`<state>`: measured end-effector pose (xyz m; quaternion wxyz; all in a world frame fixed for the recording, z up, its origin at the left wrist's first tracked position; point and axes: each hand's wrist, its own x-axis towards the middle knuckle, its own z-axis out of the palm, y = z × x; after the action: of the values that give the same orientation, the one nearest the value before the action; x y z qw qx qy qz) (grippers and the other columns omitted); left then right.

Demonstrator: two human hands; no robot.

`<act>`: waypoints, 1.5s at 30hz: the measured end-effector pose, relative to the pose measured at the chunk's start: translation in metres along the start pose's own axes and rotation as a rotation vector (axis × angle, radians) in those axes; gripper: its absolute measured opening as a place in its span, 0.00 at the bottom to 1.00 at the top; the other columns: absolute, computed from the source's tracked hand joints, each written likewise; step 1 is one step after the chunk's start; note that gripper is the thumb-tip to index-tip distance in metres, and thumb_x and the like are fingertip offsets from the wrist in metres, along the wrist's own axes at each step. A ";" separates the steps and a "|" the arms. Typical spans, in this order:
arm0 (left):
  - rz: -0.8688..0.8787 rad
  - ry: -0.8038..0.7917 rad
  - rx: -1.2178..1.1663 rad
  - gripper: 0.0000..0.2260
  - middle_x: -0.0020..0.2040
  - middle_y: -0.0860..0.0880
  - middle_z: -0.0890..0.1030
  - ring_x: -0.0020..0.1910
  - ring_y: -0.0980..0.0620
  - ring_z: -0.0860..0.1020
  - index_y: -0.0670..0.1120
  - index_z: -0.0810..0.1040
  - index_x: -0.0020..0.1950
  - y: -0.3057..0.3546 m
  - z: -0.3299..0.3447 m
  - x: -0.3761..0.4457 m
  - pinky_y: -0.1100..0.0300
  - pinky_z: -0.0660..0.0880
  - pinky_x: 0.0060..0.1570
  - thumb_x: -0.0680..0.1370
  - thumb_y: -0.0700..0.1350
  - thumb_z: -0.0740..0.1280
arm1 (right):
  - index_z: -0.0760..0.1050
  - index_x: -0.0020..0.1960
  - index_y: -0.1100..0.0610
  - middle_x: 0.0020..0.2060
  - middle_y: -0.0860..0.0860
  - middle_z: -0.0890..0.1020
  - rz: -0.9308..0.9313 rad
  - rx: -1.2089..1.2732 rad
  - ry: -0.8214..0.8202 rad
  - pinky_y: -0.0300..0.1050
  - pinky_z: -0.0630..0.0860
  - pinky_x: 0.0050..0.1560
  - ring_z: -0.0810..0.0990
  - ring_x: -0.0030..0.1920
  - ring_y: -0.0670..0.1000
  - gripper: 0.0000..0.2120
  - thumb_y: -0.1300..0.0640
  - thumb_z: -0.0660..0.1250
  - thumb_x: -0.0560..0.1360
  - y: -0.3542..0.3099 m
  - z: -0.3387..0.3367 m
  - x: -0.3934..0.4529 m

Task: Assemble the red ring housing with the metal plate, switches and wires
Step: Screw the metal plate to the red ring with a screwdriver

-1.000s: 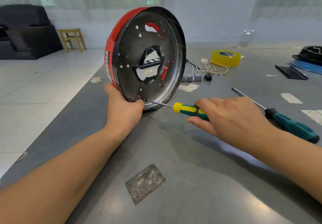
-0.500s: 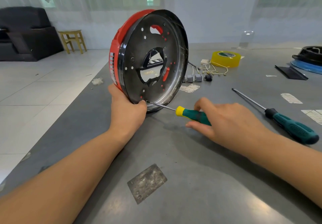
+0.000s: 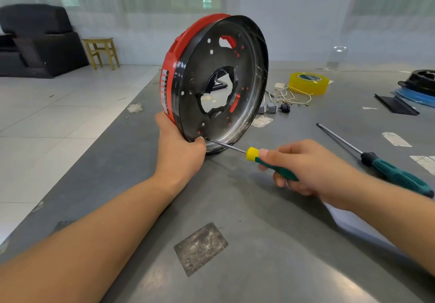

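The red ring housing stands on edge on the grey table, with the dark metal plate seated in its face and turned toward me. My left hand grips the housing's lower rim and keeps it upright. My right hand holds the green and yellow screwdriver; its tip sits at a hole near the plate's bottom edge, beside my left thumb. Grey switches and thin wires lie on the table behind the housing.
A second, longer green screwdriver lies to the right. A yellow tape roll, a black strip and a black and blue part sit at the back right. The table's left edge runs close to the housing.
The housing has turned slightly, its plate facing a little more to the right. My right hand has slid back along the screwdriver handle while the tip stays at the lower hole.
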<state>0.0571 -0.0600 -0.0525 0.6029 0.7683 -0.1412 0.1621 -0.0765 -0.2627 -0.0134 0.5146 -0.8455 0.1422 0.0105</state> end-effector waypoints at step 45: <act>-0.057 -0.005 -0.035 0.23 0.50 0.58 0.76 0.45 0.63 0.78 0.55 0.62 0.60 -0.005 0.003 -0.001 0.74 0.71 0.33 0.77 0.38 0.73 | 0.74 0.43 0.51 0.34 0.50 0.82 -0.068 -0.708 0.333 0.51 0.79 0.41 0.81 0.38 0.57 0.19 0.37 0.55 0.79 0.007 -0.009 -0.015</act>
<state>0.0588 -0.0615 -0.0582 0.6204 0.7617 -0.1236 0.1405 -0.0941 -0.2705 -0.0126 0.1609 -0.9651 0.1830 -0.0953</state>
